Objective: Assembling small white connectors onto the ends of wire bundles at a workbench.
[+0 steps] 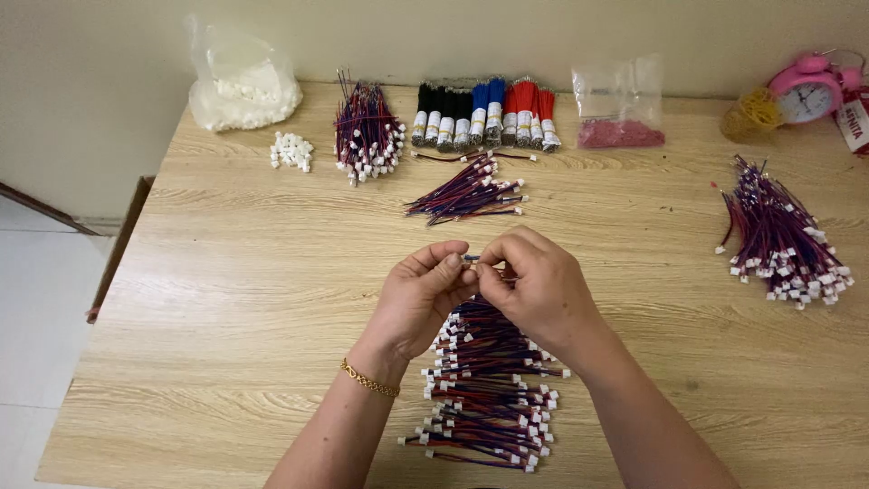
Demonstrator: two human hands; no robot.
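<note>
While both hands meet over the middle of the worktop (pixel 226 299), the left hand (pixel 418 294) and right hand (pixel 534 288) are pinching a tiny wire lead (pixel 470 259) between thumb and fingertips. Both grips are closed down tight on it, with only a sliver of the lead showing between them; whether there's a connector on it yet I honestly can't tell, the fingers cover it. A gold bracelet (pixel 369 380) sits on the left wrist.

Only one view here, the head cam looking down. My take on doing this bit well: keep the pinch right up near the end of the lead, hold it close to the eyes like this, and don't let the wires twist, or it'll go crooked.

Right under the hands, running toward the near edge, is a pile of red-and-blue leads with white plugs (pixel 489 389). A smaller loose bundle (pixel 469 195) lies past the hands. Along the far edge: a bag of white connectors (pixel 243 86), a little heap of loose white connectors (pixel 291 151), another wire bunch (pixel 367 131), and rolled black, blue and red wire bundles (pixel 484 116), then a clear bag with pink bits (pixel 620 118). Far right corner has a pink alarm clock (pixel 807 91), and another big wire heap (pixel 783 235) sits by the right edge.

Worktop is pale wood grain, against a plain cream wall (pixel 453 32), with white floor tiles (pixel 36 299) on the left.
</note>
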